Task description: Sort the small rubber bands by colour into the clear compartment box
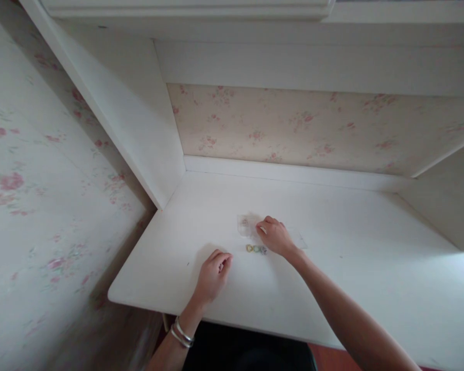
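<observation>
on the white desk [332, 268], right hand [275, 237] pinching a clear bag [247, 225] (small rings [256, 249] beside), left hand [213, 273] loosely curled, empty

Table [363, 268] set in an alcove, side panel [139, 129] at left, back wall [312, 129] behind. Small bag [246, 225] lies on the table near centre; right hand [275, 237] rests just right of it, fingertips touching. A row of rings [256, 249] lies directly before the bag. Left hand [213, 274] rests on the table, left of and nearer than the rings, apart from them.
</observation>
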Tool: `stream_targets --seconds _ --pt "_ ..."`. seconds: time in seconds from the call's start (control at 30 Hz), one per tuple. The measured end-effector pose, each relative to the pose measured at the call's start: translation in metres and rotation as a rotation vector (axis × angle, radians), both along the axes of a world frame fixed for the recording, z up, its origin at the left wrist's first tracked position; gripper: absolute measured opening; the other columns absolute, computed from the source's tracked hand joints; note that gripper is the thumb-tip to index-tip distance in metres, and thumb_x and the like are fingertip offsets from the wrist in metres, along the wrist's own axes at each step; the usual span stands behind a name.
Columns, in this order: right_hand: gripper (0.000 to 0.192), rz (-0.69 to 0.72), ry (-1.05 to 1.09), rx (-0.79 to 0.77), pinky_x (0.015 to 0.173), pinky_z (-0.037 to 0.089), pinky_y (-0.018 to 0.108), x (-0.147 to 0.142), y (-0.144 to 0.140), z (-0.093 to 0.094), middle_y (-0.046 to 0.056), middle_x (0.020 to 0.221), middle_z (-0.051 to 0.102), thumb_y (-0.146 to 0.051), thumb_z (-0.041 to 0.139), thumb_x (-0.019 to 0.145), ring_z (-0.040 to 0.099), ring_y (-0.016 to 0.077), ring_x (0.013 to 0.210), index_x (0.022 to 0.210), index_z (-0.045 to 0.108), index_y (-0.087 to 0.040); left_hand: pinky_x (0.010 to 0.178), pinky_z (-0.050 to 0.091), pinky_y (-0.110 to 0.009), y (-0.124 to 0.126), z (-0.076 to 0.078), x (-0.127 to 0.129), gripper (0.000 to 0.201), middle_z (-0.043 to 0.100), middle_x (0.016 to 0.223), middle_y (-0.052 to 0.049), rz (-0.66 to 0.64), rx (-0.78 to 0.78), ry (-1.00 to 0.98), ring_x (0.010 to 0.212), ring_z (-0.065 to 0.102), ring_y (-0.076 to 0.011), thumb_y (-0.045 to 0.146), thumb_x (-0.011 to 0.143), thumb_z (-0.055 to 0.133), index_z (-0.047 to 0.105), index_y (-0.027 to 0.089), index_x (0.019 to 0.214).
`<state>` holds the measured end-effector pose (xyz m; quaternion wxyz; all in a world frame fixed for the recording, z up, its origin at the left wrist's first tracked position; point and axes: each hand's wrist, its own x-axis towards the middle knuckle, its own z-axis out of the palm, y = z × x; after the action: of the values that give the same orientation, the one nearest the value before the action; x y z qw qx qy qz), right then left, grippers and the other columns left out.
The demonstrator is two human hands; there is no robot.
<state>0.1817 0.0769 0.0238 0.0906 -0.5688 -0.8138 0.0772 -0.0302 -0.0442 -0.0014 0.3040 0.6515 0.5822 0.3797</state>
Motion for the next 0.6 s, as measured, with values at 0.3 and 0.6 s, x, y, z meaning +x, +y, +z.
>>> stream_targets --seconds 0.3,0.6 --pt "0.027 0.025 0.055 0.007 0.078 0.036 0.024 0.012 -0.019 -0.01 0.005 0.091 0.058 -0.027 0.042 0.092 0.055 0.0153 0.086 0.095 0.068 -0.023 0.062 0.045 -0.024 -0.002 -0.002 0.002 0.024 0.062 0.086 -0.004 -0.016 0.015 0.032 0.074 0.057 -0.0136 0.032 0.091 0.043 0.065 0.021 0.091" --pt "0.027 0.027 0.132 -0.023 0.076 0.037 0.023 0.024 -0.025 -0.014 0.005 0.091 0.058 -0.025 0.042 0.092 0.055 0.014 0.085 0.093 0.069 -0.023 0.064 0.048 -0.022 -0.004 -0.006 0.004 0.024 0.063 0.089 -0.004 -0.045 0.044 0.092 0.078 0.059 -0.0139 0.029 0.091 0.043 0.065 0.021 0.093"
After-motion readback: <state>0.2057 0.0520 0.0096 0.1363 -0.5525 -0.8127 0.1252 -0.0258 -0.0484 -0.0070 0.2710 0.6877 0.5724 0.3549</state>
